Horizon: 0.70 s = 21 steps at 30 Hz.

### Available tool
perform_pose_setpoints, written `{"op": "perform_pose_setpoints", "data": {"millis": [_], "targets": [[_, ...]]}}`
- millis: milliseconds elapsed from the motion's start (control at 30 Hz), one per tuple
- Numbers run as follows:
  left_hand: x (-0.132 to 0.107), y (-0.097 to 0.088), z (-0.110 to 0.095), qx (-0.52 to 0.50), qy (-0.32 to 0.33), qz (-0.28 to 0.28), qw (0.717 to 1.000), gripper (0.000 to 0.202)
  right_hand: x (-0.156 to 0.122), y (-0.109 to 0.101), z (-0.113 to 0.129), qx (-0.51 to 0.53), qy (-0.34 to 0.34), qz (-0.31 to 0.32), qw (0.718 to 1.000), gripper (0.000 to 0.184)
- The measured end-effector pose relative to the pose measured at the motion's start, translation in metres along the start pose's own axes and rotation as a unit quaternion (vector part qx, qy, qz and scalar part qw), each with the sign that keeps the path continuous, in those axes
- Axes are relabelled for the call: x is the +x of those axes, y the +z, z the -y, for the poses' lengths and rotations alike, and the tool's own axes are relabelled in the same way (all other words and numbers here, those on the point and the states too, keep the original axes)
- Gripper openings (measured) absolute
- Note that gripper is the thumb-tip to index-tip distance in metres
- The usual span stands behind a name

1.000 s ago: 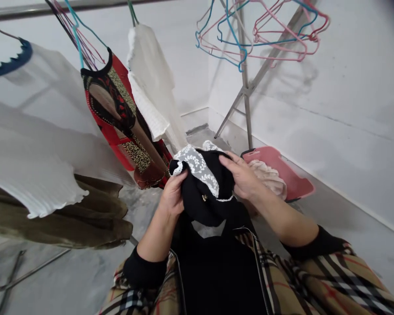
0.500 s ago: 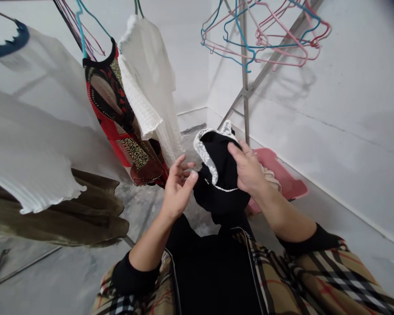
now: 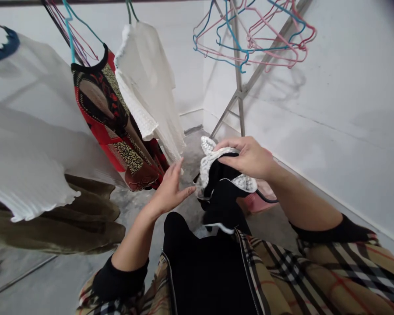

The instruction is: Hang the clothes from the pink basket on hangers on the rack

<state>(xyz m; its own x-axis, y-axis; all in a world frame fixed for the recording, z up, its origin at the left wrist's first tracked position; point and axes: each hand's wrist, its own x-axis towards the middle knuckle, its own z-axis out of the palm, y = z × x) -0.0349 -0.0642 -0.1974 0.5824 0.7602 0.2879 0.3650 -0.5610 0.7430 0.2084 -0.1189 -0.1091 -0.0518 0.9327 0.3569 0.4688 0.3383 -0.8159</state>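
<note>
Hanging bunched from the right hand (image 3: 248, 158), the black garment with white lace trim (image 3: 221, 197) is pinched at its lace edge, held in mid-air above the pink basin (image 3: 254, 204). The left hand (image 3: 170, 192) is spread open just beside it, gripping nothing. With only that one pinch bearing it, the cloth could slip and land on the concrete floor (image 3: 134, 210).

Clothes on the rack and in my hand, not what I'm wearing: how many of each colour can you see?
White: 2, the pleated white top and the knit white top
Red and black: 1, the red and black patterned garment
Olive-brown: 1, the olive-brown garment
Black: 1, the black garment with white lace in the right hand
Total: 5
</note>
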Motion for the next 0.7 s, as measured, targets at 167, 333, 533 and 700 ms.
{"op": "perform_pose_setpoints", "data": {"millis": [167, 333, 533, 700], "targets": [[0.020, 0.020, -0.035, -0.080, 0.027, -0.030, 0.996, 0.091, 0.010, 0.016, 0.004, -0.048, -0.042, 0.034, 0.997, 0.029], [0.040, 0.043, -0.049, -0.216, -0.010, -0.075, 0.974, 0.040, 0.012, 0.011, 0.010, -0.050, -0.100, 0.028, 0.993, 0.028], [0.046, 0.014, -0.066, -0.396, -0.100, -0.110, 0.906, 0.027, 0.000, 0.002, -0.046, -0.046, -0.040, 0.048, 0.997, 0.060], [0.051, -0.006, -0.080, -0.387, -0.116, -0.137, 0.904, 0.025, -0.012, 0.015, -0.090, 0.018, 0.075, 0.182, 0.980, 0.058]]}}
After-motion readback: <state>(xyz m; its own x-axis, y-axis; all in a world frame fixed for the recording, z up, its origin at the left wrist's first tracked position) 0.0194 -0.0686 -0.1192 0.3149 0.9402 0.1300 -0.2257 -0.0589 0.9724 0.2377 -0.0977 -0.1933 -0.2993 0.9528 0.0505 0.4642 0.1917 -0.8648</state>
